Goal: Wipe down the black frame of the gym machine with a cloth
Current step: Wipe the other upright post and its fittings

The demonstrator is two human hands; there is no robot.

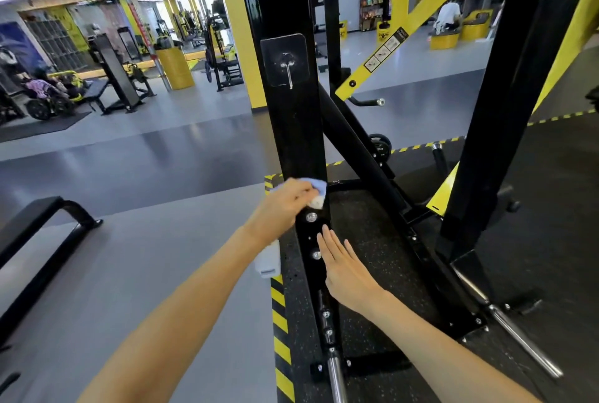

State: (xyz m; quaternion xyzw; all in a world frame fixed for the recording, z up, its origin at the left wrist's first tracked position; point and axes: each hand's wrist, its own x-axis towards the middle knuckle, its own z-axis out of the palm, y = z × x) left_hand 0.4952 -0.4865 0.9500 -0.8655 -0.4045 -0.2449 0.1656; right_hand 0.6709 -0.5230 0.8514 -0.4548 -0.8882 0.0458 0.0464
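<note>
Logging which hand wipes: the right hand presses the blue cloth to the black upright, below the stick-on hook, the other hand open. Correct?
No: the left hand presses the cloth to the black upright, below the stick-on hook; the right hand is the open one. The head view shows it.

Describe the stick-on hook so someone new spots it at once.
Find the wide black upright post in mid-view, where the left hand holds a pale blue cloth against it. Higher up that post's face sits the stick-on hook. It is a clear square pad with one small metal hook, unlike the round silver bolts below the hand.
</note>
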